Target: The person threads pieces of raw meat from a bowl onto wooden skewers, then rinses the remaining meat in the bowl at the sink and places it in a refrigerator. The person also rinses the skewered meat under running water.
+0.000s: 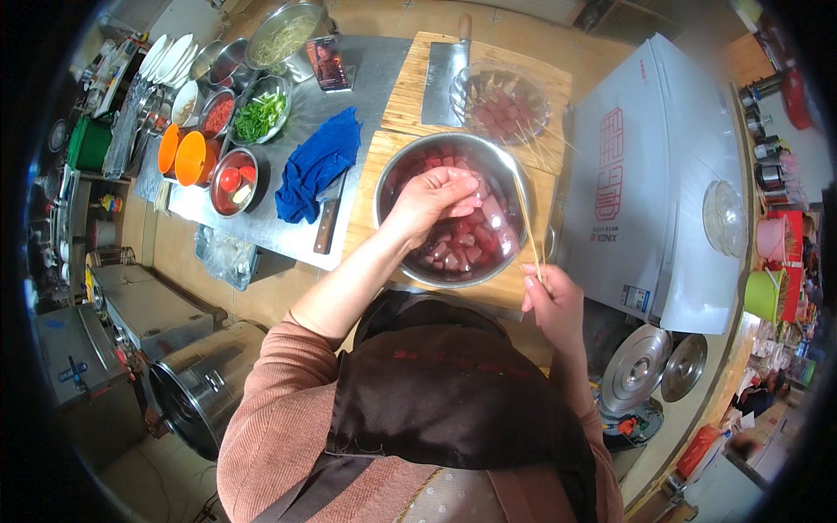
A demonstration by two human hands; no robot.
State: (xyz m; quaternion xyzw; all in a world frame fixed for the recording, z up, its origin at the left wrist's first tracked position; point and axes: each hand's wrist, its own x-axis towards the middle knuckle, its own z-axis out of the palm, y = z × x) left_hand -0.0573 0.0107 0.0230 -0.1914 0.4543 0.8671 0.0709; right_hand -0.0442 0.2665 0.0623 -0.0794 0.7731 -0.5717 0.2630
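Note:
A stainless steel bowl [387,171] of liquid and dark red food cubes [451,256] stands on a wooden cutting board [363,216] before me. My left hand [428,202] is over the bowl with thumb and fingertips drawn together; whether a cube is between them is unclear. To the bowl's right, my right hand [554,302] holds thin bamboo skewers [531,230] by their lower ends, pointing up along the rim. Behind the bowl, a clear plate [544,85] carries skewered cubes [502,116]. Left of that plate lies a cleaver [439,88] on a second board [400,98].
A white chest freezer [628,157] borders the right side. On the steel table to the left are a blue cloth [320,163], a wood-handled knife [325,225], a bowl of chopped greens [261,116], tomatoes in a bowl [230,179], orange containers [189,157] and a propped phone [329,64].

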